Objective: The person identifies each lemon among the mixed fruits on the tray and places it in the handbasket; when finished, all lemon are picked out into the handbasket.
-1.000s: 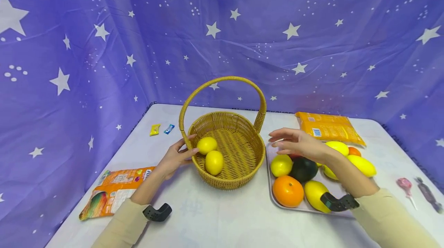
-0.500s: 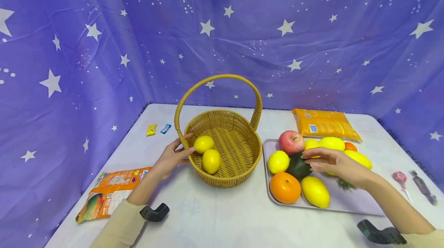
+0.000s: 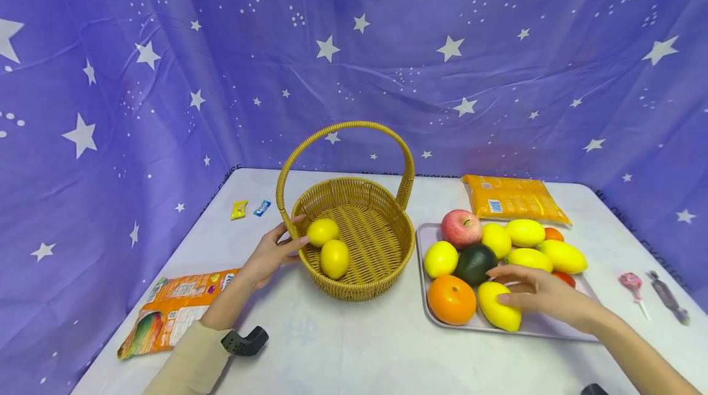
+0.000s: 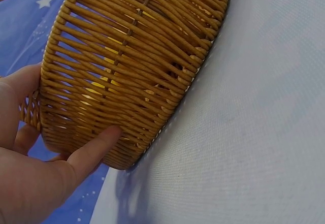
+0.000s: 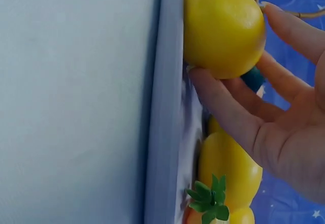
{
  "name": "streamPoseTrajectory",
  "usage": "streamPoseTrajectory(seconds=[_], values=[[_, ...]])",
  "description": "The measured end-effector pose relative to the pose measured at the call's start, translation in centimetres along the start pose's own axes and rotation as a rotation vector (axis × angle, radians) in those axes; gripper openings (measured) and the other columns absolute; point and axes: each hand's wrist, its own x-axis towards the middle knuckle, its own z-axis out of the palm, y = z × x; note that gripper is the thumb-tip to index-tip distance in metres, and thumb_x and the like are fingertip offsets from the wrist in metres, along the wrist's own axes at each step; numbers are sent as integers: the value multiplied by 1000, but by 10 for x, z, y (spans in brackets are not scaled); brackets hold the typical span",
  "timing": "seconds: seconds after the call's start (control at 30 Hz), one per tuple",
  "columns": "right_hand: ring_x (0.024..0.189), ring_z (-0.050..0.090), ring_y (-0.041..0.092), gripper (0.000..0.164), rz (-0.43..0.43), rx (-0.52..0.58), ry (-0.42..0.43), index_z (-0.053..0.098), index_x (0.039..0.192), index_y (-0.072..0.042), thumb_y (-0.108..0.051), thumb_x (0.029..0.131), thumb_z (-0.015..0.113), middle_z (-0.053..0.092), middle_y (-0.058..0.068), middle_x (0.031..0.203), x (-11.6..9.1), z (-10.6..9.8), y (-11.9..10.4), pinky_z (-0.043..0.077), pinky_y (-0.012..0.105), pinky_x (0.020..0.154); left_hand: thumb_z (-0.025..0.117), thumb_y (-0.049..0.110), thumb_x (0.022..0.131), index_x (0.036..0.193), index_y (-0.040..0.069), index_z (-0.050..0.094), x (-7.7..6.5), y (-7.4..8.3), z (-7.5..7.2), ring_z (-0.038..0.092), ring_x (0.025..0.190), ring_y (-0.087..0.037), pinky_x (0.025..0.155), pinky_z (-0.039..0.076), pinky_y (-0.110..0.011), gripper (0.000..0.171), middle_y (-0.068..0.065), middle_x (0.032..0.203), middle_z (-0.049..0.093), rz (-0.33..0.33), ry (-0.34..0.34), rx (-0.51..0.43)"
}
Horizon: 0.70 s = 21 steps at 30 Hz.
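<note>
Apparently picking: pinching basket [image 3: 356,290] with left grip [image 3: 272,255], cupping yellow fruit [image 3: 495,314] in part-spread right grip [image 3: 541,294], cannot tell how firmly; must secure before lifting.

Head view: the bare right hand [image 3: 544,293] blocks part of the round red fruit [image 3: 566,279], and the black plastic wrist mount [image 3: 593,389] gets chopped by the bottom edge. Left wrist cam only gives you bits of the oval yellow fruit [image 3: 334,258] through the tan woven basket [image 3: 370,235], and printing on the small blue candy wrapper [image 3: 262,208] is too tiny to read.
</note>
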Motion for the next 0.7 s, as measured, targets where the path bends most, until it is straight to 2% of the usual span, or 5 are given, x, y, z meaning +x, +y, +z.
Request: streamPoseTrajectory(seconds=[0.07, 0.27, 0.47, 0.57, 0.7], values=[[114, 54, 39, 50, 27, 6, 1, 47, 138, 2, -21, 96, 62, 47, 29, 135, 1, 4, 1, 54, 25, 81, 59, 11, 97, 152, 6, 27, 0, 0, 0, 39, 132, -39, 94, 50, -44, 64, -24, 150, 28, -1, 1, -2], [107, 59, 36, 53, 98, 126, 1, 46, 136, 6, -19, 94, 65, 41, 36, 135, 2, 9, 1, 58, 43, 79, 60, 11, 97, 152, 6, 27, 0, -1, 0, 38, 133, -39, 95, 49, -46, 64, -23, 151, 28, -5, 3, -5], [112, 56, 36, 55, 87, 124, 26, 44, 138, 7, -19, 94, 64, 37, 37, 139, -2, -1, -8, 58, 43, 79, 60, 12, 97, 152, 7, 27, 0, -2, -1, 37, 134, -39, 96, 49, -46, 64, -23, 151, 27, -13, -4, -8], [109, 58, 28, 51, 30, 92, 61, 44, 139, 4, -16, 95, 63, 44, 30, 137, -3, -12, -21, 58, 40, 77, 60, 11, 97, 152, 7, 28, 0, -1, 0, 37, 133, -39, 95, 50, -45, 64, -24, 151, 27, -11, -1, -13], [104, 59, 10, 47, -56, 91, 141, 46, 139, -2, -13, 95, 62, 51, 7, 132, 2, -19, -43, 58, 37, 78, 60, 10, 97, 152, 7, 28, 0, 1, 1, 38, 132, -39, 94, 51, -44, 63, -24, 151, 28, -8, 7, -17]])
